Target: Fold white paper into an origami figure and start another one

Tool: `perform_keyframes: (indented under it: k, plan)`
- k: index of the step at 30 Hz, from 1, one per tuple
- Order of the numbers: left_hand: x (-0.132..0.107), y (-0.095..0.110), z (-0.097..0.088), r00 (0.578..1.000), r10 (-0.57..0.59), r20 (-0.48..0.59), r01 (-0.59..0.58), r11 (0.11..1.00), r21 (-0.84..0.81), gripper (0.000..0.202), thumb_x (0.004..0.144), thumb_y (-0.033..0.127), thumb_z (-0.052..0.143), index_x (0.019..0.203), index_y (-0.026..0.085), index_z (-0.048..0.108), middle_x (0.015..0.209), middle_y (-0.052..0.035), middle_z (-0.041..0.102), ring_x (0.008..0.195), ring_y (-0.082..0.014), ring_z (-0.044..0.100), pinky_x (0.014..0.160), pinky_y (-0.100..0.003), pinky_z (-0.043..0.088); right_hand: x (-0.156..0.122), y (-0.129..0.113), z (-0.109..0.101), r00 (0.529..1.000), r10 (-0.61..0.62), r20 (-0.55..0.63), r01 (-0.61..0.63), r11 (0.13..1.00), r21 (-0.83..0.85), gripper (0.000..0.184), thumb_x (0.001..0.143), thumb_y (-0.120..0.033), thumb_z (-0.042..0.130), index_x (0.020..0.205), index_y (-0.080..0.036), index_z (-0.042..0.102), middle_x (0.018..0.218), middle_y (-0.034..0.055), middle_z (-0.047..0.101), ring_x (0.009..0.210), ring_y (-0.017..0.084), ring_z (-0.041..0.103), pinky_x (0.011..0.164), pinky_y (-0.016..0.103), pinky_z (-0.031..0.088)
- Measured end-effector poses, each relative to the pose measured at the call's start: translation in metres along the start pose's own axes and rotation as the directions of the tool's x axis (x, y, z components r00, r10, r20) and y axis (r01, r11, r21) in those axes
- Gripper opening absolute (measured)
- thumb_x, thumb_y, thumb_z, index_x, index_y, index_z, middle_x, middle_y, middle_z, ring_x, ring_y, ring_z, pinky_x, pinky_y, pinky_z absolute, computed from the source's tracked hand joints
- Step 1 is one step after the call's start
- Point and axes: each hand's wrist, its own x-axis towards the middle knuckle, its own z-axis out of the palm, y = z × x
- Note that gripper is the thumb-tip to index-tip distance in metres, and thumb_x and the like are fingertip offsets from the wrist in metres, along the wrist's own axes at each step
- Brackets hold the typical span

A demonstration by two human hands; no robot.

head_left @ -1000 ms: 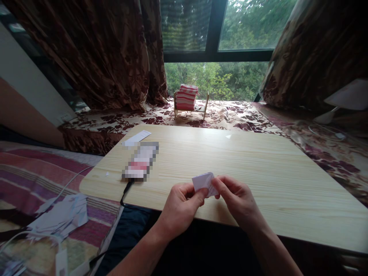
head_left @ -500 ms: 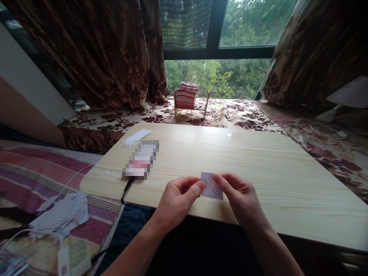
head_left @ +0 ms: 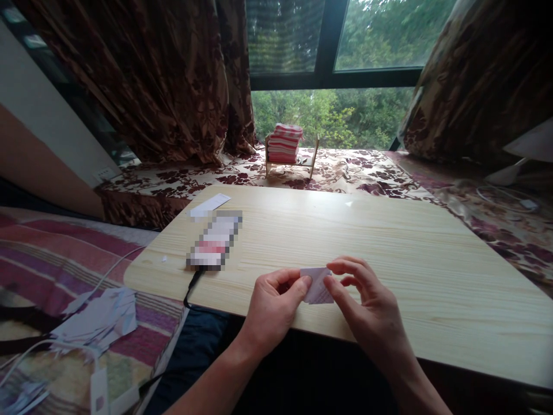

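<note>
A small square piece of white paper (head_left: 317, 288) with faint lines on it is held just above the near edge of the wooden table (head_left: 410, 259). My left hand (head_left: 276, 300) pinches its left side between thumb and bent fingers. At the paper's right side is my right hand (head_left: 367, 300), thumb at the edge and fingers lifted and spread apart. Whether the right thumb presses on the paper is hard to see.
A blurred-out phone-like object (head_left: 213, 242) with a black strap and a white paper strip (head_left: 209, 204) lie on the table's left. Paper scraps (head_left: 99, 320) are piled on the striped bed. Folded pink-striped cloths (head_left: 284, 144) sit on a small rack by the window.
My right fingers have loosened from the paper and opened out, while my left hand keeps its pinch. The view has shifted slightly.
</note>
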Motion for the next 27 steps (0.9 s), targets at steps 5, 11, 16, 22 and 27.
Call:
perform_keyframes:
  k: [5, 11, 16, 22, 27]
  plan:
    - [0.0, 0.0, 0.0, 1.0, 0.012, 0.001, -0.012, 1.0, 0.021, 0.022, 0.079, 0.025, 0.063, 0.091, 0.011, 0.076, 0.077, -0.0064, 0.072, 0.075, -0.0182, 0.061, 0.067, -0.025, 0.046, 0.0, -0.001, -0.001, 0.999, -0.031, 0.043, 0.029, 0.999, 0.034, 0.005, 0.082, -0.024, 0.061, 0.087, -0.024, 0.061, 0.101, 0.0046, 0.058, 0.096, 0.02, 0.055, 0.073, 0.034, 0.045]
    - [-0.001, 0.004, -0.001, 0.999, 0.054, 0.007, -0.054, 0.996, 0.063, 0.018, 0.079, 0.02, 0.061, 0.085, 0.013, 0.077, 0.081, -0.0066, 0.07, 0.078, -0.0178, 0.059, 0.068, -0.024, 0.044, 0.002, -0.005, -0.002, 0.997, -0.055, 0.062, 0.055, 0.998, -0.006, 0.01, 0.082, -0.026, 0.062, 0.092, -0.025, 0.06, 0.104, 0.005, 0.058, 0.099, 0.021, 0.056, 0.076, 0.035, 0.047]
    - [-0.002, 0.005, -0.001, 0.998, 0.058, 0.032, -0.06, 0.996, 0.069, 0.018, 0.079, 0.021, 0.06, 0.08, 0.013, 0.077, 0.073, -0.0045, 0.066, 0.072, -0.0161, 0.055, 0.065, -0.023, 0.042, 0.002, -0.01, 0.0, 0.985, -0.154, 0.081, 0.161, 0.982, -0.099, 0.003, 0.082, -0.023, 0.06, 0.08, -0.023, 0.062, 0.102, 0.0056, 0.057, 0.096, 0.022, 0.057, 0.08, 0.037, 0.049]
    - [-0.003, 0.006, -0.001, 0.999, 0.031, 0.032, -0.032, 0.999, 0.04, 0.024, 0.08, 0.025, 0.058, 0.066, 0.012, 0.071, 0.066, -0.0027, 0.062, 0.066, -0.0141, 0.053, 0.062, -0.022, 0.041, 0.001, -0.011, -0.001, 0.922, -0.373, 0.104, 0.387, 0.89, -0.242, 0.017, 0.082, -0.01, 0.06, 0.092, -0.023, 0.063, 0.103, 0.0067, 0.055, 0.094, 0.021, 0.055, 0.075, 0.036, 0.049]
    - [-0.002, 0.006, -0.002, 0.999, 0.022, 0.031, -0.023, 0.998, 0.059, 0.025, 0.081, 0.026, 0.056, 0.063, 0.012, 0.067, 0.062, -0.0016, 0.06, 0.064, -0.0132, 0.051, 0.06, -0.022, 0.039, 0.002, -0.01, -0.004, 0.891, -0.435, 0.127, 0.452, 0.832, -0.323, 0.021, 0.081, -0.008, 0.061, 0.093, -0.024, 0.063, 0.103, 0.0069, 0.056, 0.093, 0.022, 0.053, 0.076, 0.039, 0.048]
